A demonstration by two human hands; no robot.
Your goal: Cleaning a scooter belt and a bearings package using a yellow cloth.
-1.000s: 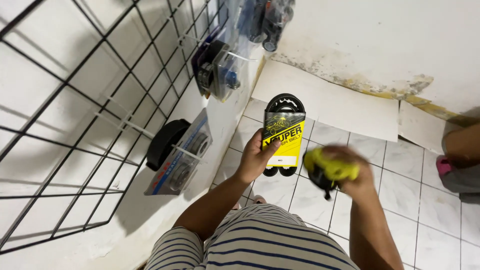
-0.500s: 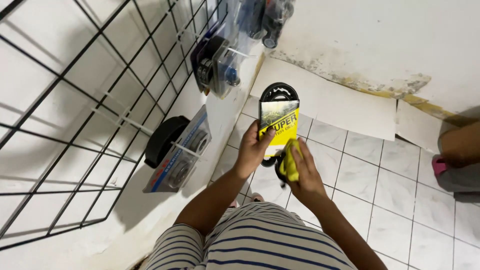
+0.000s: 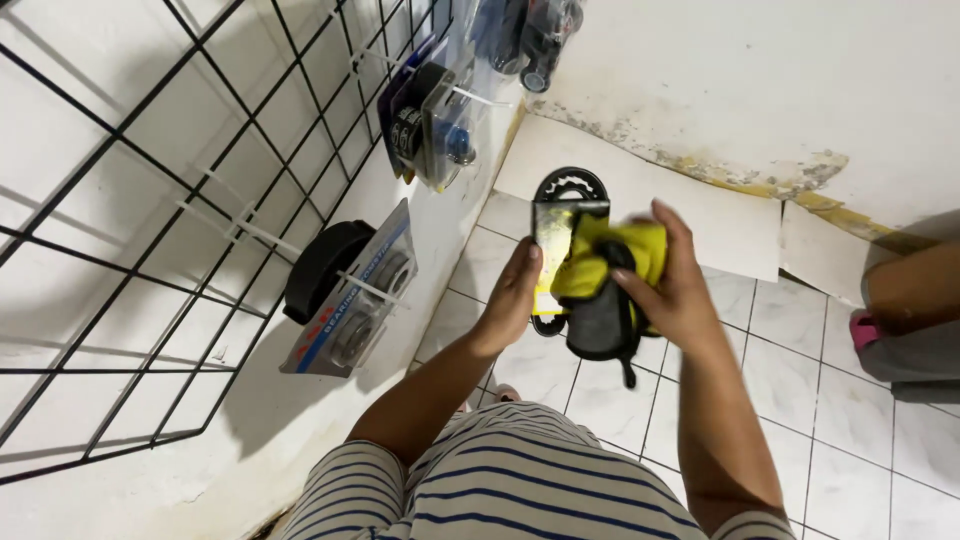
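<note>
**Cloth is on the packet now**

So we've got the packet (image 3: 562,232) pinched in our left hand (image 3: 512,296), fingers clamped along its left edge, holding it up over the tiled floor (image 3: 850,440). It's a yellow card with a black toothed ring sticking out the top. Big change from a second ago: our right hand (image 3: 676,290) was off at 4 o'clock from the packet with the yellow and grey cloth (image 3: 600,290) bunched up, well apart. Now that hand has swung in and the cloth is pressed right against the packet's front, fingers closed around the wad. Looks to us like the wiping has actually started. At 9 o'clock the wire rack (image 3: 170,210) has other packets (image 3: 350,300) hanging on pegs. Someone else's leg (image 3: 910,300) sits at 3 o'clock.
</note>
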